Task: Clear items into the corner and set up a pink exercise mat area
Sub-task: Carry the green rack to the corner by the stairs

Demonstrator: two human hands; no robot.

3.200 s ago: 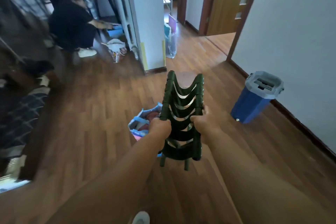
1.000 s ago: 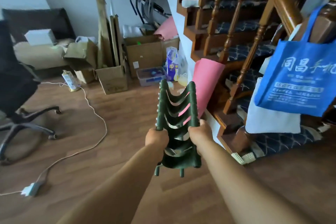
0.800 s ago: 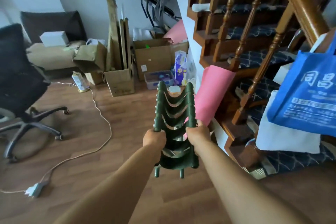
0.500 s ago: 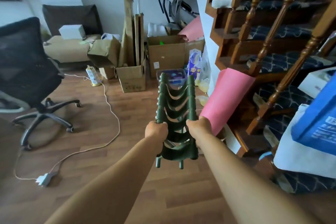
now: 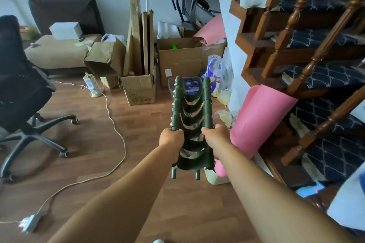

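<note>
We are holding the green folding frame (image 5: 190, 116) out above the floor (image 5: 92, 148). Our left hand (image 5: 171, 139) and right hand (image 5: 215, 137) each have their fingers curled tight round a side rail. The frame is pointing toward the corner's cardboard boxes (image 5: 180, 61), and the rolled pink mat (image 5: 260, 122) is leaning against the staircase (image 5: 256, 45) just to its right. To park the frame well, we are judging it best to keep both rails level, step clear of the cable (image 5: 116, 130), and lower it beside the boxes without nudging the mat.
</note>
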